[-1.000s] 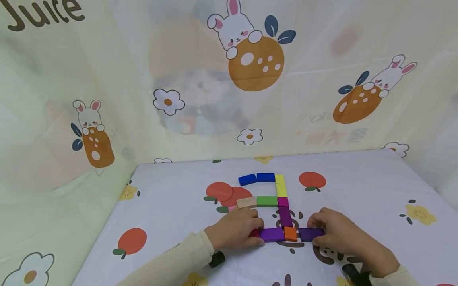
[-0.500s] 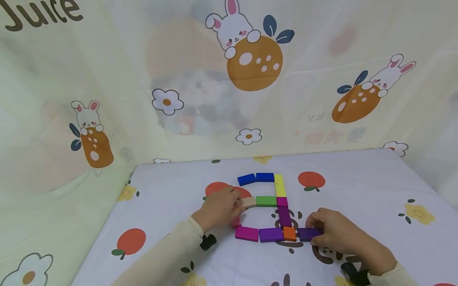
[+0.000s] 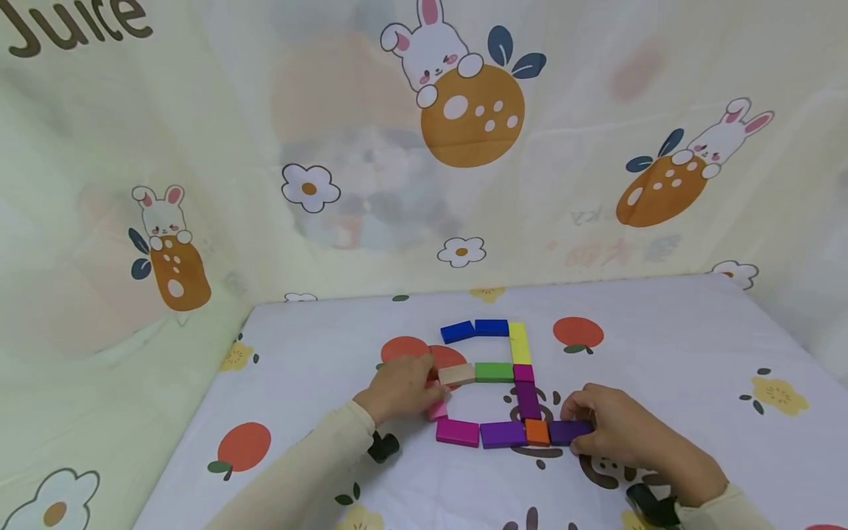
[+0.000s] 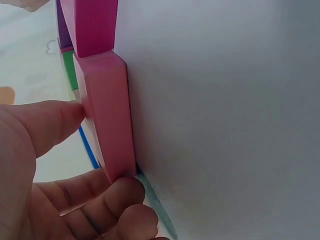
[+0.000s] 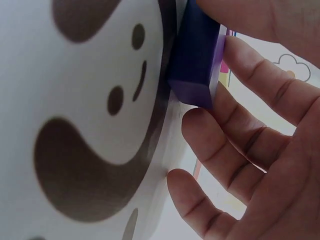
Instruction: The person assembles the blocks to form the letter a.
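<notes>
My left hand (image 3: pixel 400 388) holds a pink block (image 4: pixel 111 115) at the left of a block outline. In the left wrist view the thumb lies against its side and curled fingers touch its end. A magenta block (image 3: pixel 457 433) meets its near end. My right hand (image 3: pixel 619 427) pinches a dark purple block (image 3: pixel 568 433) between thumb and fingers, flat on the cloth. That block touches an orange block (image 3: pixel 537 433), which sits beside a violet block (image 3: pixel 503 435). Just beyond the left hand lies a beige block (image 3: pixel 457 375), end to end with a green block (image 3: pixel 494 372).
Two blue blocks (image 3: pixel 491 328) and a yellow block (image 3: pixel 520 343) form the outline's far corner. Below the yellow one come a small magenta block (image 3: pixel 523 373) and a plum block (image 3: pixel 528 400). A patterned cloth (image 3: pixel 318 353) covers the table, with a printed curtain (image 3: pixel 371 96) behind.
My left hand has moved from the magenta block up and left to the pink block. My right hand has slid the dark purple block left, against the orange one.
</notes>
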Demonstrator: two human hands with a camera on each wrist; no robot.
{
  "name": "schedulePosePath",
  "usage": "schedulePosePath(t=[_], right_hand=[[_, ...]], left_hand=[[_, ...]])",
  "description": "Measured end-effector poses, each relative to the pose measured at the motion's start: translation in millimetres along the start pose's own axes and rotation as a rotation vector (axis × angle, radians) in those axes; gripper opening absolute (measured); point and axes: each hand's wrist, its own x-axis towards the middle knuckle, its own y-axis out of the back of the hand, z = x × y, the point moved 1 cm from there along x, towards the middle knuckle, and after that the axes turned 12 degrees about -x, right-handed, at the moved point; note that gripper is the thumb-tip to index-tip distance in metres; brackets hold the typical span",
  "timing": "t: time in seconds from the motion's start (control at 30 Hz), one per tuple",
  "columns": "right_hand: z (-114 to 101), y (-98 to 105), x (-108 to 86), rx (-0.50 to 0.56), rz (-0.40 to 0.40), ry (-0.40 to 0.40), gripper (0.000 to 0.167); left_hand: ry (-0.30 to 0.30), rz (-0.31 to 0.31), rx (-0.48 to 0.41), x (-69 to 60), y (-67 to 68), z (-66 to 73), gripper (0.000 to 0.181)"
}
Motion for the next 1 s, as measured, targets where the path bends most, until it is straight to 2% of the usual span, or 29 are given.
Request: schedulePosePath(t=[0.17,0.53,0.7,1.0], right_hand=[[-1,-4,2.4,-0.008,0.004,0.008,0.031],[-2,-2,4.8,-0.015,-0.017,-0.036,0.035],[0,-1,4.6,-0.016,-0.013,-0.029,0.032],[3,-3,4.5,-0.03,-0.001,-0.015,0.032]], left_hand=[[0.02,-0.004,-0.005,-1.0,-2.8,-2.3,0.029],[0.032,-0.013,-0.024,0.9,-2.1,-2.0,0.031],[0.047,-0.01,-0.018,5.2,-0.7,-0.2,0.028],[0.031,-0.004,-0.039,13.4,-3.8,1.1,0.024]])
